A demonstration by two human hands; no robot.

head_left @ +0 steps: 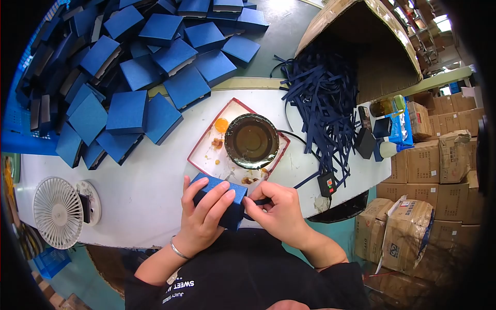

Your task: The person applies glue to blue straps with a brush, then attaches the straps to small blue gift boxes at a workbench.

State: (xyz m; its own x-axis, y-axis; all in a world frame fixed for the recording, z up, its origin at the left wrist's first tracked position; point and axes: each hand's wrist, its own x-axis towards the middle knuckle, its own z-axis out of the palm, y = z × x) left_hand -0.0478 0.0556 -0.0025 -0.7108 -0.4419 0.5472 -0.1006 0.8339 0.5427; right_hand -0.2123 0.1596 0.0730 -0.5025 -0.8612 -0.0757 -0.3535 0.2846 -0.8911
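My left hand (205, 214) is wrapped round a small blue box (237, 207), fingers over its top, close to my body at the table's front edge. At the right end of the box, my right hand (281, 212) pinches a dark blue ribbon (262, 202) between thumb and fingers. The ribbon's end against the box is partly hidden by the fingertips. Just beyond the box stands a round pot (251, 140) of brownish liquid, on a red-rimmed square tray (199, 150) with orange and brown smears.
Many blue boxes (126, 112) are heaped at the left and back. Dark ribbons (323, 98) spill from a cardboard box (387, 57) at the back right. A white fan (58, 212) stands left; a small black controller (326, 184) lies right. Stacked cartons (421, 160) fill the right side.
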